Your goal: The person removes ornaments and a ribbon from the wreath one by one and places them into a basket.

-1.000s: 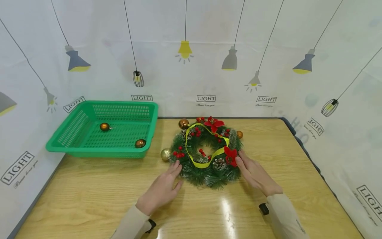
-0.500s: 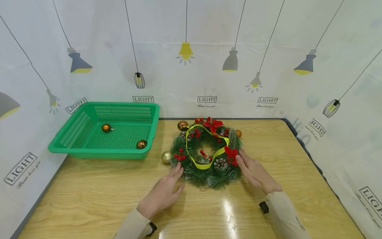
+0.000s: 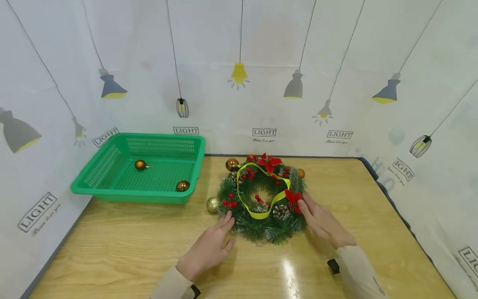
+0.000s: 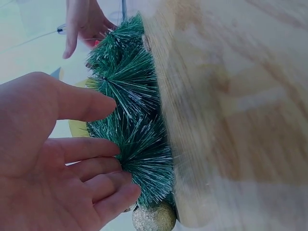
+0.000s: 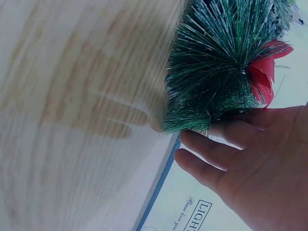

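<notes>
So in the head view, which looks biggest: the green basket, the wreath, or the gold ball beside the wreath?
1. Green basket, though it is not far ahead of the wreath.
2. Wreath.
3. Gold ball, plainly the smallest.

Dark green wreath (image 3: 263,199) with frosty white needle tips, red berries, red poinsettias, a yellow ribbon (image 3: 261,195) looped across it. Gold glitter ball (image 3: 212,204) at its left edge, coppery orange balls along the back. Bright green mesh basket (image 3: 112,189) with two shiny copper-brown baubles. Light yellow wood-grain table (image 3: 123,245). White backdrop (image 3: 239,50) printed with grey and yellow hanging lamps plus black "LIGHT" labels. Beige sleeves.
</notes>
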Motion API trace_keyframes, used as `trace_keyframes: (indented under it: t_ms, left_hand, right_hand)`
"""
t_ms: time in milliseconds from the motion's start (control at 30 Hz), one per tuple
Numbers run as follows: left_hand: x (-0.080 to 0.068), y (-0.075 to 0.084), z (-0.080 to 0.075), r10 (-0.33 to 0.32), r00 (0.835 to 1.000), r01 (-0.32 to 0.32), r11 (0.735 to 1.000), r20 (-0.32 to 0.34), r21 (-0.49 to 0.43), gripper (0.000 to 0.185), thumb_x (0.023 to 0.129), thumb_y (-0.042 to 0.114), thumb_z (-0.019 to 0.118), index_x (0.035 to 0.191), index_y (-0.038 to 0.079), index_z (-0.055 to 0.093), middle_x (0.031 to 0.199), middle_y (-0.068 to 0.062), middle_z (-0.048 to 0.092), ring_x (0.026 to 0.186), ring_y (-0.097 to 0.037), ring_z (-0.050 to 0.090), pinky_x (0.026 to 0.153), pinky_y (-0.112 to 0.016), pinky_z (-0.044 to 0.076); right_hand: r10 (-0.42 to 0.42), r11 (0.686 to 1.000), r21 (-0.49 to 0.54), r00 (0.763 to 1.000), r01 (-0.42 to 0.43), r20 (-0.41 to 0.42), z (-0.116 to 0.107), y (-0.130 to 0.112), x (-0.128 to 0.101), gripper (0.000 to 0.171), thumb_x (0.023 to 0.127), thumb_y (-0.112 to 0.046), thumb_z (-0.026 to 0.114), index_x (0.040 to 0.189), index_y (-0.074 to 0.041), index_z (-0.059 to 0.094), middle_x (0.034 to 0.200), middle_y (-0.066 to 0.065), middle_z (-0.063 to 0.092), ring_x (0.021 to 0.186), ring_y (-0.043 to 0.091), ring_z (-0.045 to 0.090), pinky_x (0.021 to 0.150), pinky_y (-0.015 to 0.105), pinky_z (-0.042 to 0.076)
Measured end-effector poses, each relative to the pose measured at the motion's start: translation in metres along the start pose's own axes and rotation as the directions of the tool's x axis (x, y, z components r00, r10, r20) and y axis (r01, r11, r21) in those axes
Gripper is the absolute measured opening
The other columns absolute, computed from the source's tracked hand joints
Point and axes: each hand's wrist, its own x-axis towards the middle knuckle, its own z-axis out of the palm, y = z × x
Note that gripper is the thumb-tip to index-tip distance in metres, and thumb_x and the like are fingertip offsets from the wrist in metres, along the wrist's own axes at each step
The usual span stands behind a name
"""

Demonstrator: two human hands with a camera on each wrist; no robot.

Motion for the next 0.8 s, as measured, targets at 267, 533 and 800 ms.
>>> trace_keyframes:
  t_ms: [267, 533, 800]
  left_hand:
    - [-0.0028, -0.0002, 0.0017, -0.001, 1.000, 0.001, 1.000, 0.003, 0.003, 0.058, 0.101, 0.015, 0.060, 0.150, -0.008, 0.040, 0.162, -0.025, 0.027, 0.147, -0.045, 0.033, 0.117, -0.050, 0.033]
    - [-0.0052, 0.0012, 0.0063, 0.027, 1.000, -0.026, 0.998, -0.008, 0.063, 0.057, 0.100, 0.016, 0.062, 0.148, -0.009, 0.043, 0.160, -0.027, 0.031, 0.145, -0.044, 0.039, 0.115, -0.048, 0.039]
    - [-0.0082, 0.0022, 0.0039, 0.021, 1.000, -0.019, 0.997, -0.021, 0.073, 0.057, 0.099, 0.016, 0.063, 0.147, -0.009, 0.044, 0.160, -0.026, 0.031, 0.145, -0.043, 0.039, 0.116, -0.048, 0.038]
  right_hand:
    - [-0.014, 1.000, 0.000, 1.000, 0.014, -0.015, 0.0018, 0.0001, 0.0033, 0.070, 0.111, -0.047, 0.023, 0.158, 0.005, 0.022, 0.164, 0.027, 0.020, 0.148, 0.047, 0.028, 0.120, 0.063, 0.028]
    - [-0.018, 1.000, -0.004, 1.000, 0.018, -0.022, 0.0031, 0.0009, 0.0025, 0.069, 0.112, -0.045, 0.023, 0.158, 0.007, 0.022, 0.164, 0.029, 0.021, 0.147, 0.048, 0.029, 0.119, 0.064, 0.029]
    - [-0.036, 0.999, 0.006, 0.999, 0.037, -0.039, 0.0057, 0.0000, 0.0062, 0.069, 0.112, -0.044, 0.024, 0.157, 0.007, 0.023, 0.163, 0.030, 0.022, 0.147, 0.049, 0.029, 0.118, 0.065, 0.028]
